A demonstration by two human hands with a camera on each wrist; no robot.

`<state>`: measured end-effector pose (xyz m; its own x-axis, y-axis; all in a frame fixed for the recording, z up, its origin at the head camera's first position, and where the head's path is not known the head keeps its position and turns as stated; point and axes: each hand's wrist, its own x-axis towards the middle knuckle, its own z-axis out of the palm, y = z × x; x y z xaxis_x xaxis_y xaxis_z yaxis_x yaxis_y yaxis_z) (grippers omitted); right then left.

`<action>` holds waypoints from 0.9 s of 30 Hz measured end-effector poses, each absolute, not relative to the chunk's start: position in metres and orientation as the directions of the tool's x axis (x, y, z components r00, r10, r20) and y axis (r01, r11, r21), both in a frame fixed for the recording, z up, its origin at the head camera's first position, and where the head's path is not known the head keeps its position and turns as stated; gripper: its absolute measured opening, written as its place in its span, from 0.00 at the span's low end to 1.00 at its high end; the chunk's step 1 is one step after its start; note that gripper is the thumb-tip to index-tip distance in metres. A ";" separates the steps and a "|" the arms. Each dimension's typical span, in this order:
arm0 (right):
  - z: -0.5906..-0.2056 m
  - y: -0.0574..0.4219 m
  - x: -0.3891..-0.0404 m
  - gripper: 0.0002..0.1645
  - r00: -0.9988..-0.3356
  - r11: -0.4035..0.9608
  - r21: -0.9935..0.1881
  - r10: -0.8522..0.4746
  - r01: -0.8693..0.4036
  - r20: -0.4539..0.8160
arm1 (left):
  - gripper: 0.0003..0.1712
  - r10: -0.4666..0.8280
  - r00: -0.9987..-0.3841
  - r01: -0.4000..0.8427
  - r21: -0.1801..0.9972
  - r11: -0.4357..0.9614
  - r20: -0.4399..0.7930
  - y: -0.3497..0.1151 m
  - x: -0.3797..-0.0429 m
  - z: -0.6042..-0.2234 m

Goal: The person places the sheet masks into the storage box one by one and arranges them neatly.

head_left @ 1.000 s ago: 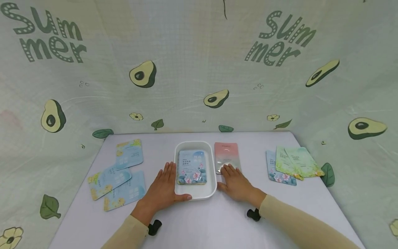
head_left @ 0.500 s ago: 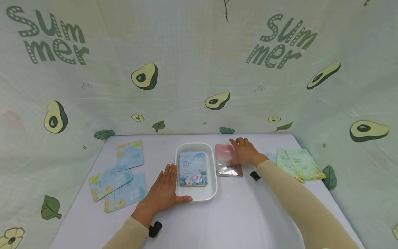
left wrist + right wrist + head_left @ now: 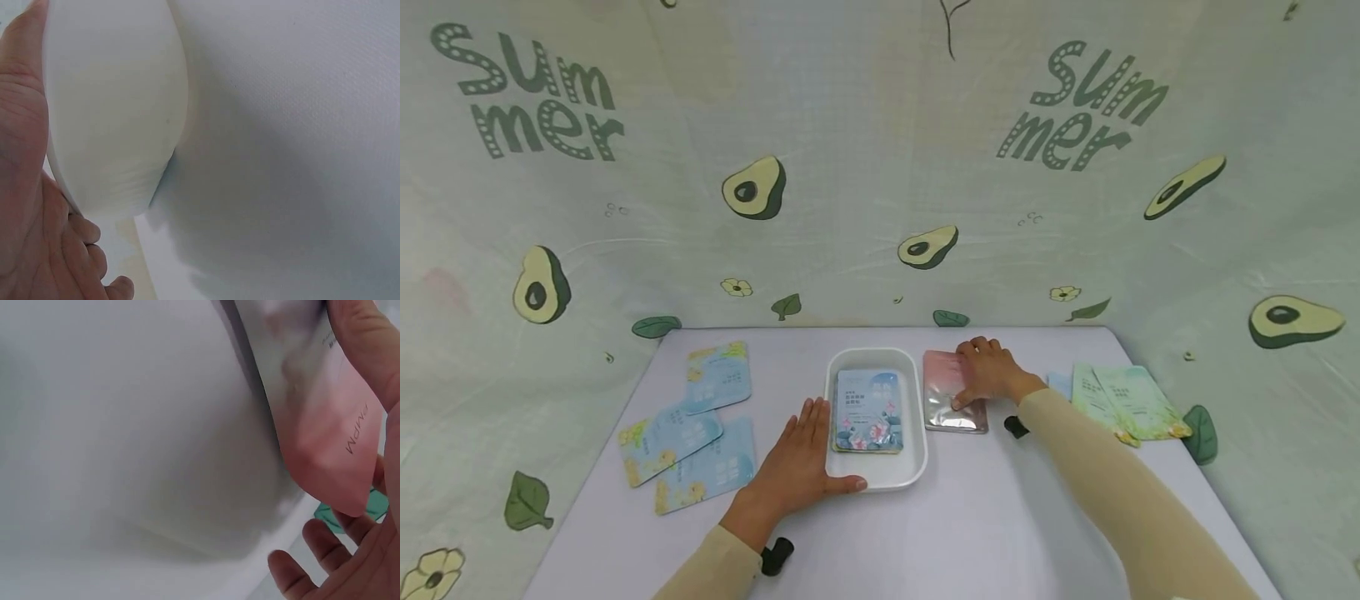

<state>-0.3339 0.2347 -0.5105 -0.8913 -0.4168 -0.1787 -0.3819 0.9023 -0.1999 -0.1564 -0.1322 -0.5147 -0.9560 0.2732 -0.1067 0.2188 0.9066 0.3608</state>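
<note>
The pink-and-silver packet (image 3: 942, 392) lies on the counter (image 3: 925, 542), just to the right of the white tray (image 3: 880, 472) and apart from it. What has changed is the right hand (image 3: 988, 373): a second ago it rested at the packet's near edge, and now it reaches over the right side. Its thumb presses the front while its fingers curl about the far edge, so it grips the packet, which bows slightly in the right wrist view. Whether the packet is fully off the counter, I cannot tell. This looks like a hold being taken, with the packet still outside the tray.

The left hand (image 3: 797, 462) has stayed put, fingers straight along the tray's left side, thumb spread wide along the near rim; it seems to steady the tray. Inside lie stacked blue packets (image 3: 868, 408), unmoved. Farther out, the right sleeve (image 3: 1090, 467) now covers most of another blue packet (image 3: 1060, 383) beside two green packets (image 3: 1138, 404).
</note>
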 end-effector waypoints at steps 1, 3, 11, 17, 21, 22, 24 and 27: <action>-0.511 0.235 -0.332 0.69 -0.892 0.902 -0.190 -0.420 -0.389 -0.166 | 0.81 0.274 -0.956 0.219 0.364 0.905 -0.104 -0.132 -0.156 -0.514; -0.512 0.234 -0.329 0.68 -0.896 0.902 -0.176 -0.420 -0.394 -0.145 | 0.81 0.274 -0.956 0.218 0.366 0.905 -0.108 -0.132 -0.155 -0.513; -0.519 0.238 -0.321 0.64 -0.900 0.900 -0.133 -0.427 -0.414 -0.087 | 0.81 0.280 -0.953 0.221 0.369 0.903 -0.116 -0.130 -0.154 -0.510; -0.521 0.237 -0.315 0.62 -0.905 0.900 -0.174 -0.417 -0.399 -0.086 | 0.80 0.285 -0.953 0.227 0.378 0.897 -0.104 -0.131 -0.153 -0.509; -0.519 0.234 -0.307 0.66 -0.915 0.887 -0.269 -0.401 -0.374 -0.049 | 0.80 0.288 -0.952 0.233 0.368 0.900 -0.101 -0.131 -0.153 -0.509; -0.518 0.234 -0.304 0.67 -0.921 0.883 -0.301 -0.389 -0.361 -0.035 | 0.80 0.289 -0.952 0.235 0.362 0.902 -0.102 -0.131 -0.153 -0.509; -0.516 0.231 -0.299 0.67 -0.935 0.867 -0.375 -0.355 -0.328 -0.003 | 0.79 0.292 -0.951 0.240 0.357 0.903 -0.099 -0.131 -0.153 -0.509; -0.510 0.228 -0.293 0.64 -0.960 0.838 -0.480 -0.280 -0.260 0.031 | 0.79 0.295 -0.950 0.243 0.347 0.906 -0.105 -0.131 -0.153 -0.508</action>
